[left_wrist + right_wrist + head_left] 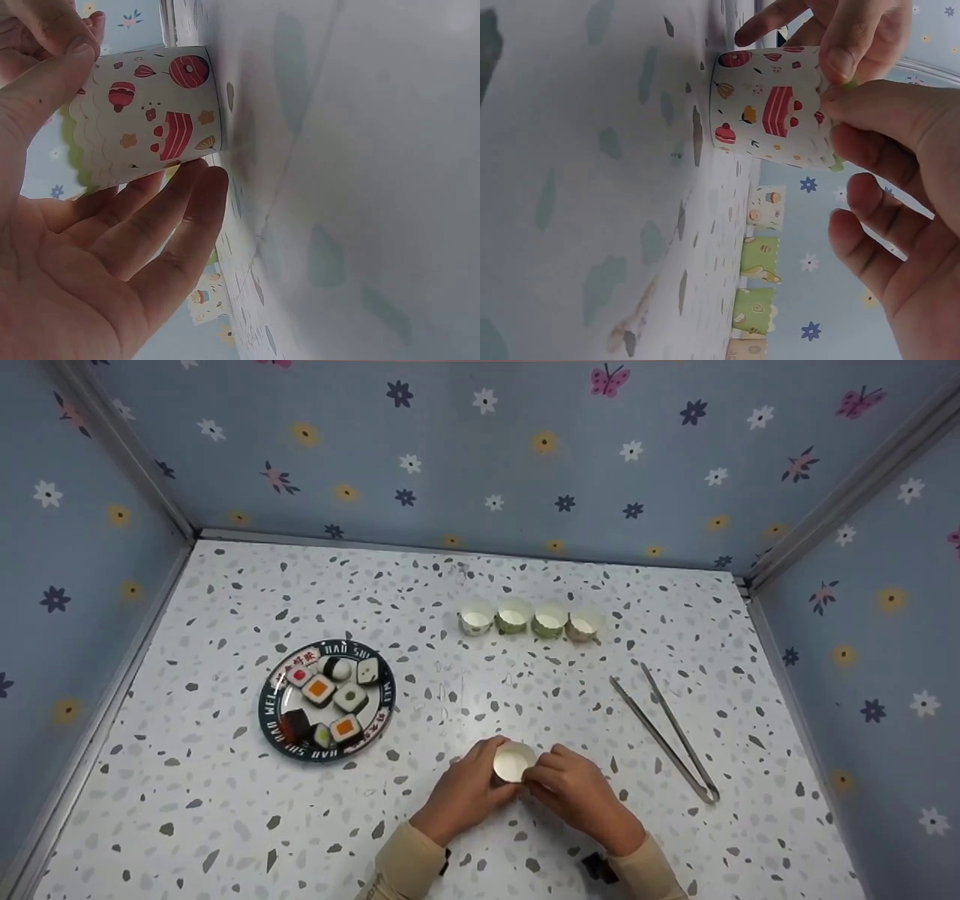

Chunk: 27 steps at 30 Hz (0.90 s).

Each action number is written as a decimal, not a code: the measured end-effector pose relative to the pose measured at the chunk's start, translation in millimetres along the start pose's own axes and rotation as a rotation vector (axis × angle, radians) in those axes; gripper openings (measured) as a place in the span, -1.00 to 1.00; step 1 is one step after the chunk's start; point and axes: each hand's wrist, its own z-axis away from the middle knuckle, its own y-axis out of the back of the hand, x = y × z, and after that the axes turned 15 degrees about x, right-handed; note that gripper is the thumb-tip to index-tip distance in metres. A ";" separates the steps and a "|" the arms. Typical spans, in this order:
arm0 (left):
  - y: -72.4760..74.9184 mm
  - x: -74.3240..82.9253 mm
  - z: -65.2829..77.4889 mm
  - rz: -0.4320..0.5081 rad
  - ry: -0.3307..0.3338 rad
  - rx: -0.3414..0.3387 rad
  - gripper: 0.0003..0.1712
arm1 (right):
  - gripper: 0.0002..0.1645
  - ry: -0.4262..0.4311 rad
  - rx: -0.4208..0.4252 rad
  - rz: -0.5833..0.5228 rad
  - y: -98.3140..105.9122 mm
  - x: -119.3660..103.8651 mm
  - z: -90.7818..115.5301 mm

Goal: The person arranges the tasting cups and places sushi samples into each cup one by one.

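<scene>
A white paper baking cup printed with red cakes and sweets stands upright close to the table's near side, between both hands. Scalloped edges overlap at its rim, and a green edge peeks out there, so cups look nested. My left hand holds the cup from the left, thumb at the rim and fingers around the far side. From the right, my right hand pinches the rim between thumb and index finger; its other fingers are off the cup.
Several paper cups form a row farther back. At left, a dark-rimmed plate bears sushi-shaped pieces. Metal tongs lie spread on the right. Flower-patterned panels enclose the speckled table at the back and sides.
</scene>
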 end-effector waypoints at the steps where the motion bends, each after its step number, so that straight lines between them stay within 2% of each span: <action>1: -0.2 -0.2 0.0 0.002 0.002 0.000 -0.20 | -0.79 -0.001 0.003 -0.003 1.1 -0.2 -0.4; 9: -1.3 -1.2 -0.3 0.017 0.013 -0.001 -0.22 | -0.81 0.007 -0.016 -0.016 11.4 -1.9 -4.1; 16: -1.1 -0.5 -1.0 0.008 0.006 -0.001 -0.23 | -0.82 0.004 -0.052 0.015 8.5 -2.5 -3.3; 22: -0.2 -0.3 -1.0 0.019 0.005 0.004 -0.23 | -0.80 0.019 -0.016 0.029 4.7 -1.4 -3.2; 27: -0.1 -0.2 -0.8 0.018 -0.009 0.010 -0.22 | -0.81 0.031 -0.005 0.021 11.2 -1.9 -6.2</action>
